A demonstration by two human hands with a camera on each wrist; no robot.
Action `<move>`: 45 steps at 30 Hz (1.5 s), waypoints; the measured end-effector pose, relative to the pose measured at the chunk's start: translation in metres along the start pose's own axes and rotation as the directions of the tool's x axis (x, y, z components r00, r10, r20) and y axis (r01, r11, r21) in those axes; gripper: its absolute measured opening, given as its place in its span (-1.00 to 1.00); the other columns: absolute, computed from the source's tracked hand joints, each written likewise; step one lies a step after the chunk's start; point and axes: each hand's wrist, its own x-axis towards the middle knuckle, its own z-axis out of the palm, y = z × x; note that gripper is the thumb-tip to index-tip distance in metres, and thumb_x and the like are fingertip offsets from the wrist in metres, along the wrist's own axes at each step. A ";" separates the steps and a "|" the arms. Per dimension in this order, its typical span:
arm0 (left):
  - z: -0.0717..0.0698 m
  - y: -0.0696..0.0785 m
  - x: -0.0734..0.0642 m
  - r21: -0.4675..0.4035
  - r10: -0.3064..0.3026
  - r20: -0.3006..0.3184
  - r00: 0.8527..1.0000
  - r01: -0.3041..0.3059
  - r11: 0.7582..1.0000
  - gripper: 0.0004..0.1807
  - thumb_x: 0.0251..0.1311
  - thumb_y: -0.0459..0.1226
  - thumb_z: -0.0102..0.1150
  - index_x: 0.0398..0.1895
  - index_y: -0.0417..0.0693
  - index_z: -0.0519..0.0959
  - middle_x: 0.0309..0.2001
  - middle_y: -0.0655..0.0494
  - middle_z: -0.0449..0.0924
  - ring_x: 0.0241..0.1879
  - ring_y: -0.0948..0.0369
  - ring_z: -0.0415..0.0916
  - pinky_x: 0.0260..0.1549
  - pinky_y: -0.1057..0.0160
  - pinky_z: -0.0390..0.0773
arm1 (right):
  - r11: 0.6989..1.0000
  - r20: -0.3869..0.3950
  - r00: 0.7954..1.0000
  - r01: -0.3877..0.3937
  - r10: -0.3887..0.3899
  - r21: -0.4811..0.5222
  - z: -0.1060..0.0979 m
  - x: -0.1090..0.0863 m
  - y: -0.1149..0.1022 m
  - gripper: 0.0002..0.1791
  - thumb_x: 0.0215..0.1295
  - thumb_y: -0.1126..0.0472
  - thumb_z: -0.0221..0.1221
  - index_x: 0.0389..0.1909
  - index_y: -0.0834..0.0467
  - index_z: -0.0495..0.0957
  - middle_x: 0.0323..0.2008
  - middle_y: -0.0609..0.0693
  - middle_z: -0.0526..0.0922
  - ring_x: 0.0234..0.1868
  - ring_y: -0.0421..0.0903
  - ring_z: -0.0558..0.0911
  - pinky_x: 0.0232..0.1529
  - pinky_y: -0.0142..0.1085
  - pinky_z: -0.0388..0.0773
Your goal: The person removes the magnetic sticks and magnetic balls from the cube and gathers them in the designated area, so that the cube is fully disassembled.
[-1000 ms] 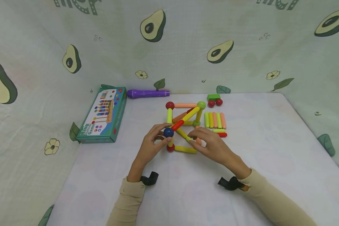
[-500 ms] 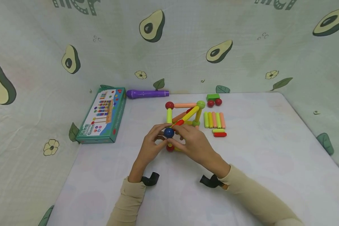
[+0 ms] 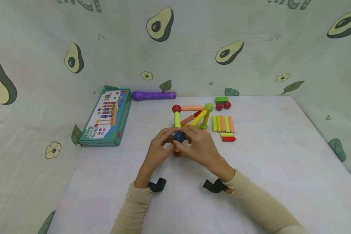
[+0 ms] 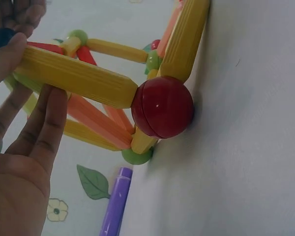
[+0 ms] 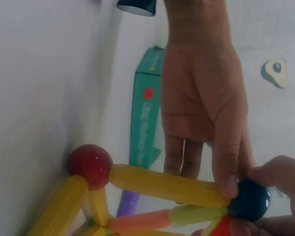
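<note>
A frame of coloured rods and balls stands mid-table, with a red ball [image 3: 176,108] and a green ball [image 3: 209,107] at its far top corners. At the near top corner, a blue ball [image 3: 179,136] is pinched from the left by my left hand [image 3: 158,146] and from the right by my right hand [image 3: 203,148]. In the left wrist view, a yellow rod [image 4: 83,76] links that corner to a lower red ball [image 4: 162,107] on the table. The left thumb lies where this rod meets the blue ball. My hands hide much of the frame's front in the head view.
Right of the frame lie several loose rods [image 3: 223,124] in a row, a red rod [image 3: 228,139], a green block [image 3: 221,100] and two red balls [image 3: 219,106]. A game box [image 3: 100,120] is at left; a purple microphone [image 3: 153,96] lies along the back edge.
My right hand has moved left from the frame's front right side to the blue ball and now pinches it. The ball has shifted slightly right, my left hand still on it.
</note>
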 end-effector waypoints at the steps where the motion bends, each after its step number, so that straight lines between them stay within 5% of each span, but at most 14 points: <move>1: 0.000 0.005 0.001 -0.002 -0.003 0.007 1.000 0.003 1.000 -0.47 0.26 -0.52 0.25 0.31 -0.19 0.48 0.20 -0.04 0.46 -0.02 0.07 0.61 0.05 0.10 0.60 | 1.000 0.010 1.000 -0.014 0.014 0.018 -0.001 0.000 0.001 -0.62 0.15 0.09 0.44 -0.13 0.26 0.67 -0.41 -0.03 0.59 -0.46 -0.16 0.51 -0.50 -0.41 0.48; 4: -0.001 0.016 0.002 -0.004 -0.001 0.014 1.000 0.001 1.000 -0.48 0.25 -0.54 0.24 0.29 -0.22 0.49 0.17 -0.06 0.46 -0.04 0.07 0.61 0.05 0.07 0.60 | 0.997 0.026 0.998 -0.051 0.050 0.061 -0.002 0.000 0.002 -0.65 0.14 0.10 0.43 -0.13 0.23 0.67 -0.42 -0.05 0.57 -0.45 -0.17 0.47 -0.50 -0.41 0.45; 14: 0.000 0.017 0.001 -0.014 -0.024 0.000 1.000 0.024 1.000 -0.46 0.21 -0.54 0.28 0.28 -0.21 0.48 0.17 -0.06 0.42 -0.04 0.02 0.61 0.10 0.11 0.57 | 0.992 0.027 0.998 -0.061 0.059 0.114 0.001 -0.001 0.005 -0.60 0.16 0.08 0.39 -0.04 0.22 0.67 -0.31 -0.06 0.61 -0.42 -0.19 0.48 -0.49 -0.39 0.48; 27: -0.002 0.020 0.003 -0.003 0.018 -0.013 1.000 -0.018 1.000 -0.46 0.21 -0.58 0.25 0.28 -0.33 0.45 0.17 -0.16 0.40 -0.08 -0.04 0.60 0.10 0.07 0.57 | 0.968 0.064 0.993 -0.116 0.104 0.224 -0.004 0.001 0.001 -0.68 0.16 0.05 0.40 -0.14 0.14 0.68 -0.42 -0.13 0.55 -0.45 -0.20 0.45 -0.53 -0.36 0.40; 31: -0.001 0.016 0.003 0.001 0.006 0.000 1.000 -0.006 1.000 -0.46 0.21 -0.56 0.27 0.29 -0.30 0.45 0.18 -0.16 0.39 -0.06 -0.04 0.61 0.09 0.07 0.58 | 0.956 0.041 0.994 -0.106 0.098 0.274 -0.009 -0.004 0.001 -0.66 0.15 0.09 0.43 -0.09 0.15 0.68 -0.38 -0.14 0.56 -0.43 -0.21 0.47 -0.50 -0.36 0.42; 38: 0.003 -0.014 0.002 -0.010 -0.031 0.006 1.000 0.031 0.999 -0.40 0.22 -0.43 0.34 0.34 0.01 0.47 0.20 0.06 0.38 -0.03 0.10 0.61 0.08 0.17 0.58 | 0.930 -0.004 0.997 -0.071 0.078 0.362 -0.028 -0.011 0.007 -0.63 0.12 0.24 0.46 -0.02 0.13 0.68 -0.31 -0.16 0.62 -0.34 -0.19 0.51 -0.41 -0.32 0.46; 42: 0.002 -0.017 0.002 -0.027 -0.041 0.004 0.999 0.041 0.999 -0.41 0.23 -0.33 0.36 0.33 0.15 0.48 0.17 0.14 0.39 -0.03 0.17 0.60 0.08 0.21 0.58 | 0.853 0.053 0.988 -0.150 0.143 0.500 -0.047 -0.020 0.017 -0.60 0.25 0.36 0.35 0.11 0.19 0.61 -0.38 -0.07 0.68 -0.41 -0.12 0.63 -0.40 -0.33 0.59; 45: 0.001 -0.016 0.001 -0.022 -0.049 0.000 0.999 0.049 0.999 -0.42 0.24 -0.28 0.37 0.33 0.19 0.49 0.16 0.16 0.40 -0.03 0.19 0.60 0.07 0.22 0.58 | 0.690 0.159 0.958 -0.281 0.237 0.667 -0.061 -0.028 0.028 -0.62 0.38 0.41 0.19 0.20 0.26 0.48 -0.33 0.12 0.70 -0.41 0.05 0.70 -0.35 -0.30 0.67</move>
